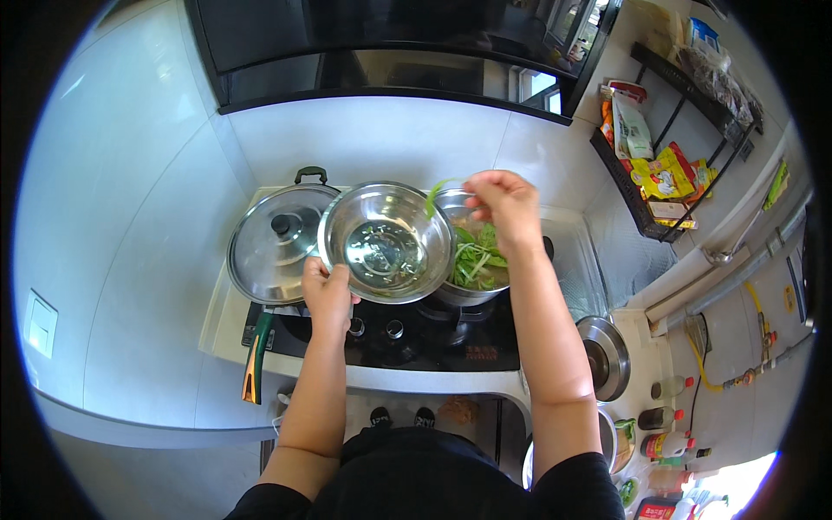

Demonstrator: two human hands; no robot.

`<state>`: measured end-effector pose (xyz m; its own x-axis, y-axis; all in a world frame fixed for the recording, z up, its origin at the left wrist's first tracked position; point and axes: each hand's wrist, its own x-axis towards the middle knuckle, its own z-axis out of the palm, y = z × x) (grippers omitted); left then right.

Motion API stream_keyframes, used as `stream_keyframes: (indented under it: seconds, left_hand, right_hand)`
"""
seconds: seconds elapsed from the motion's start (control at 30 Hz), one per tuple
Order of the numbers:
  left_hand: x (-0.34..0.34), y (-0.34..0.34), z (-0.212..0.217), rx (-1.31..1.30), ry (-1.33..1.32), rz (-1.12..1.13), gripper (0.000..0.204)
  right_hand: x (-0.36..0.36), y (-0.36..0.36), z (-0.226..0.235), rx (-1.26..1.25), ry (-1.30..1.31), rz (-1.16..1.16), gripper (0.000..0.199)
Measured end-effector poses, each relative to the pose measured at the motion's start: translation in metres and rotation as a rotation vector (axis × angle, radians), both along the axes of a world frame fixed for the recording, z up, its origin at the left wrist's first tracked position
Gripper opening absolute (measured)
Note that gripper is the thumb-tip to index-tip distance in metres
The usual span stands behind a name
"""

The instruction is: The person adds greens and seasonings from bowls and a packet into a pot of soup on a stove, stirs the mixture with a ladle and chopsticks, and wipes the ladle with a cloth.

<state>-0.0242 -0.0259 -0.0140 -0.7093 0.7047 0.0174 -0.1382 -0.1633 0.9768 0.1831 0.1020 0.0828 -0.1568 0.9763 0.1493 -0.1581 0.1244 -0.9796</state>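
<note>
My left hand (328, 295) grips the rim of a shiny steel bowl (386, 198), which I hold in the air over the stove. A little liquid with small green bits lies in the bowl's bottom. My right hand (505, 204) pinches a strand of leafy greens (435, 195) that hangs beside the bowl's right rim. Below that hand, a steel pot (468, 296) stands on the right burner, partly hidden by the bowl. Green leaves and pale stems (475, 260) heap inside the pot.
A lidded pan (260, 251) with a green handle (257, 355) sits on the left of the black gas stove (407, 347). A steel lid or bowl (604, 355) and several bottles (663, 418) stand on the right counter. A black rack (628, 195) of packets hangs at the right; a range hood (390, 78) is ahead.
</note>
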Motion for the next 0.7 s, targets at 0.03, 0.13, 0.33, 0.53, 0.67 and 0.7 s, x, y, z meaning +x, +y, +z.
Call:
stream_keyframes:
  seconds: [0.03,0.13,0.33,0.53,0.67,0.7]
  left_hand:
    - [-0.001,-0.001,0.001,0.001,0.001,0.000,0.011]
    - [0.003,0.001,0.005,0.056,-0.011,-0.022,0.012]
    - [0.040,0.012,0.014,0.172,-0.080,-0.256,0.015]
    - [0.123,0.018,0.012,0.153,-0.135,-0.572,0.018]
    - [0.199,0.013,-0.001,0.086,-0.170,-0.873,0.022]
    - [0.219,0.014,-0.008,0.063,-0.218,-0.974,0.022]
  right_hand:
    - [0.010,0.003,0.000,0.043,0.023,-0.098,0.009]
    - [0.053,0.032,-0.050,0.094,-0.519,-0.259,0.029]
    - [0.070,-0.047,-0.055,-0.169,-0.251,-0.222,0.044]
    - [0.124,-0.129,-0.068,-0.308,-0.013,-0.374,0.023]
    - [0.202,-0.170,-0.080,-0.363,-0.004,-0.650,0.020]
    - [0.224,-0.181,-0.083,-0.378,-0.012,-0.695,0.021]
